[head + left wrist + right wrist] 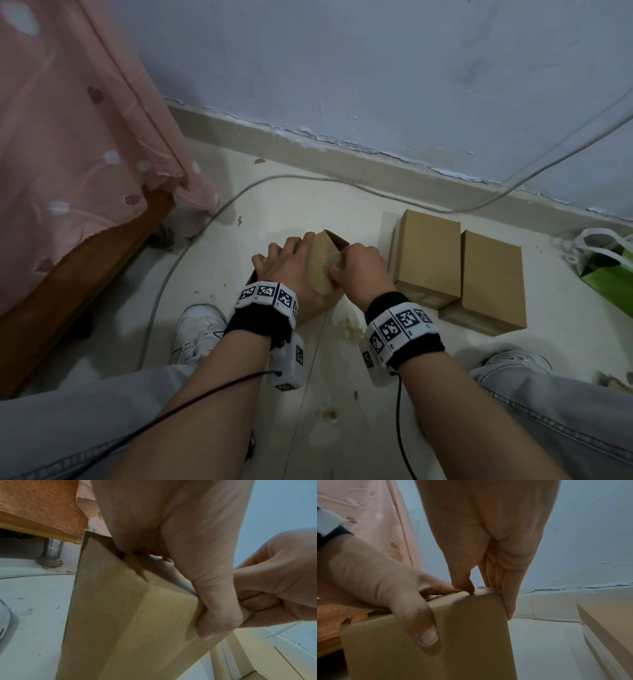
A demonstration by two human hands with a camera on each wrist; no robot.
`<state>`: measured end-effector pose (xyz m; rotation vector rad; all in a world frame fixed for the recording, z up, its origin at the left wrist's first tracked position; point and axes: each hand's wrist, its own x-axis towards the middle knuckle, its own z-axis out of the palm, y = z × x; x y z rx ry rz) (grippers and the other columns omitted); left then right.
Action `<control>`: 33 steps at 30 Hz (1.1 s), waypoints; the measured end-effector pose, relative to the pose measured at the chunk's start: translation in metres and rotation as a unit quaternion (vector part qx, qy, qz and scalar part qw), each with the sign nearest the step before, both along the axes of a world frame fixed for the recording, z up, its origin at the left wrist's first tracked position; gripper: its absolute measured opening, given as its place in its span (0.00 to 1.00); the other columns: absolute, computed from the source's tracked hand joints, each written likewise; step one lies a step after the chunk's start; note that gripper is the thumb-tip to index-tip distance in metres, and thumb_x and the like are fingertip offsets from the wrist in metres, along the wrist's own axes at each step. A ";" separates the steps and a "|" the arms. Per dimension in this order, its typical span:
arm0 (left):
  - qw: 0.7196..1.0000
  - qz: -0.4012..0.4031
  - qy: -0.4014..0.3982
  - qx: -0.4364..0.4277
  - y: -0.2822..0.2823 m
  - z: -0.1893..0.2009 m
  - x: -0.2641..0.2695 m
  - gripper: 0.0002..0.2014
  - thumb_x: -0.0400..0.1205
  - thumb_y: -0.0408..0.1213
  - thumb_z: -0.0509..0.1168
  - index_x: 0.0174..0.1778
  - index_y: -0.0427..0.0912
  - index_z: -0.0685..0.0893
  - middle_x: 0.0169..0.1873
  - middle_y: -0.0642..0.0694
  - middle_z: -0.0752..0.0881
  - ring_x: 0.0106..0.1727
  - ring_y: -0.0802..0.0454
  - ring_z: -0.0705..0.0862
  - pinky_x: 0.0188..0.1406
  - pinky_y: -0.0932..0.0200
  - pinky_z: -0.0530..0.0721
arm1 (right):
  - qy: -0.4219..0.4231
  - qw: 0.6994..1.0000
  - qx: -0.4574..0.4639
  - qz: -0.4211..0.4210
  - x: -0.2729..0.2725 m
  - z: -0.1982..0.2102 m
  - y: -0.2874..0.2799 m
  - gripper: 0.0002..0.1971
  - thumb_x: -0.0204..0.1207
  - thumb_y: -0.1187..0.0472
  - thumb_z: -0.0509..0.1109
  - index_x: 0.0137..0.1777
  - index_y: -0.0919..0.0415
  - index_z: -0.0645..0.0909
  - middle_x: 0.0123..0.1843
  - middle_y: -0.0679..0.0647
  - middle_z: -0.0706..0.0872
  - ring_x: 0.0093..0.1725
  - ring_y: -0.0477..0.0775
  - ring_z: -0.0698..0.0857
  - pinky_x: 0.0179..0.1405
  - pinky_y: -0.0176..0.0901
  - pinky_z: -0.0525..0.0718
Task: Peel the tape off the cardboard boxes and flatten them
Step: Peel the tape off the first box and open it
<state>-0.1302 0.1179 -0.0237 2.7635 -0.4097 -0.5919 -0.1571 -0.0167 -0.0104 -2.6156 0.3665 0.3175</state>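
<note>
An opened brown cardboard box point(322, 270) stands tilted on the floor between my knees. My left hand point(289, 265) grips it from above, fingers spread over its top and left side. In the left wrist view its thumb point(216, 608) presses the box point(130, 615) at its right edge. My right hand point(361, 269) pinches the box's upper right edge point(488, 592) between thumb point(464, 585) and curled fingers point(506, 601). A thin pale strip, possibly tape point(173, 574), runs along that edge. Two more closed boxes point(426, 255) point(491, 279) lie to the right.
A bed with a pink sheet point(78, 144) and wooden frame point(85, 284) stands at the left. A grey cable point(212, 212) curves over the white floor. A green bag point(606, 270) lies at the far right. My white shoes point(198, 329) point(513, 361) flank the box. The wall point(376, 85) is close behind.
</note>
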 end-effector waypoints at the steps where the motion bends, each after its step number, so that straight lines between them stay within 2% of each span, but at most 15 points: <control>1: 1.000 0.000 0.000 -0.002 0.000 0.001 0.000 0.59 0.48 0.63 0.63 0.80 0.59 0.51 0.75 0.53 0.66 0.68 0.42 0.68 0.62 0.41 0.64 | 0.000 1.000 -0.011 0.001 0.000 -0.001 0.001 0.09 0.78 0.60 0.67 0.44 0.67 0.81 0.41 0.59 0.82 0.41 0.60 0.81 0.37 0.44 0.76; 3: 1.000 -0.005 0.004 0.001 0.000 0.003 -0.001 0.60 0.48 0.63 0.63 0.80 0.59 0.50 0.75 0.53 0.66 0.69 0.42 0.67 0.63 0.41 0.63 | -0.004 1.000 -0.028 -0.010 0.001 -0.005 0.001 0.06 0.79 0.65 0.63 0.40 0.64 0.77 0.38 0.58 0.79 0.38 0.60 0.79 0.35 0.43 0.73; 5: 1.000 -0.011 0.010 0.003 -0.001 0.003 -0.001 0.61 0.48 0.63 0.65 0.81 0.59 0.50 0.75 0.53 0.65 0.69 0.42 0.67 0.63 0.40 0.63 | -0.013 0.999 -0.022 -0.026 -0.002 -0.008 -0.003 0.07 0.77 0.69 0.60 0.40 0.63 0.78 0.37 0.58 0.80 0.38 0.61 0.80 0.34 0.43 0.75; 8: 1.000 -0.010 0.010 0.002 -0.001 0.003 -0.001 0.61 0.48 0.64 0.65 0.81 0.59 0.49 0.75 0.53 0.65 0.69 0.42 0.67 0.63 0.40 0.63 | -0.033 0.998 0.047 -0.037 -0.005 -0.009 -0.010 0.10 0.78 0.62 0.64 0.50 0.65 0.86 0.42 0.59 0.87 0.43 0.60 0.86 0.43 0.50 0.87; 9: 1.000 -0.006 0.009 0.000 -0.001 0.004 -0.002 0.61 0.48 0.65 0.63 0.81 0.59 0.50 0.75 0.53 0.66 0.68 0.42 0.67 0.63 0.40 0.63 | -0.039 0.997 0.062 -0.034 -0.007 -0.009 -0.010 0.12 0.77 0.58 0.67 0.52 0.64 0.86 0.43 0.58 0.88 0.44 0.58 0.86 0.46 0.51 0.88; 12: 1.000 0.001 0.009 -0.008 -0.002 0.005 -0.003 0.60 0.46 0.66 0.59 0.80 0.59 0.51 0.74 0.53 0.66 0.67 0.43 0.68 0.62 0.40 0.63 | -0.042 0.998 0.046 -0.011 -0.011 -0.010 -0.008 0.12 0.76 0.54 0.69 0.51 0.62 0.86 0.40 0.55 0.87 0.43 0.56 0.85 0.44 0.50 0.86; 16: 1.000 -0.002 0.006 -0.003 -0.002 0.006 -0.003 0.59 0.49 0.64 0.63 0.80 0.60 0.51 0.75 0.53 0.66 0.68 0.42 0.68 0.64 0.39 0.64 | -0.042 0.998 0.041 -0.026 -0.008 -0.010 -0.006 0.13 0.76 0.57 0.69 0.54 0.65 0.86 0.44 0.60 0.88 0.46 0.60 0.86 0.48 0.54 0.87; 20: 1.000 0.004 0.004 -0.006 -0.003 0.008 -0.005 0.62 0.42 0.68 0.52 0.79 0.60 0.53 0.74 0.53 0.67 0.67 0.42 0.68 0.63 0.39 0.64 | -0.040 0.998 0.028 -0.037 -0.005 -0.007 -0.002 0.14 0.76 0.58 0.70 0.56 0.67 0.84 0.49 0.61 0.87 0.48 0.62 0.86 0.51 0.56 0.87; 21: 1.000 0.005 0.003 -0.006 -0.003 0.009 -0.005 0.61 0.42 0.68 0.52 0.79 0.60 0.53 0.74 0.52 0.67 0.67 0.41 0.68 0.63 0.38 0.65 | -0.040 0.998 0.026 -0.037 -0.004 -0.007 -0.001 0.13 0.76 0.58 0.70 0.56 0.67 0.84 0.49 0.61 0.86 0.49 0.63 0.85 0.50 0.55 0.87; 25: 1.000 -0.004 0.012 -0.001 -0.004 0.010 -0.004 0.59 0.47 0.65 0.60 0.80 0.59 0.51 0.75 0.52 0.66 0.70 0.41 0.67 0.65 0.38 0.64 | -0.048 0.998 0.010 -0.040 -0.007 -0.009 -0.001 0.07 0.76 0.65 0.65 0.49 0.66 0.83 0.42 0.60 0.85 0.42 0.63 0.85 0.43 0.51 0.87; 27: 1.000 -0.004 0.016 0.003 -0.004 0.010 -0.005 0.60 0.48 0.64 0.62 0.81 0.59 0.50 0.76 0.52 0.65 0.70 0.41 0.66 0.66 0.39 0.64 | -0.072 0.995 0.039 -0.063 -0.011 -0.011 -0.006 0.09 0.77 0.64 0.66 0.53 0.64 0.85 0.41 0.59 0.88 0.40 0.60 0.87 0.42 0.53 0.89; 30: 1.000 0.002 0.016 0.003 -0.004 0.010 -0.004 0.60 0.49 0.63 0.64 0.81 0.59 0.49 0.76 0.52 0.65 0.70 0.41 0.67 0.65 0.39 0.64 | -0.100 0.991 0.058 -0.066 -0.016 -0.011 -0.007 0.12 0.78 0.56 0.70 0.58 0.58 0.87 0.47 0.56 0.90 0.46 0.55 0.88 0.49 0.53 0.89; 33: 1.000 0.007 0.017 -0.002 -0.006 0.012 -0.005 0.59 0.48 0.64 0.61 0.80 0.59 0.51 0.75 0.52 0.66 0.69 0.41 0.67 0.64 0.39 0.64 | -0.082 0.995 0.030 -0.040 -0.016 -0.010 -0.002 0.12 0.77 0.56 0.70 0.55 0.61 0.86 0.47 0.58 0.90 0.47 0.58 0.87 0.50 0.54 0.88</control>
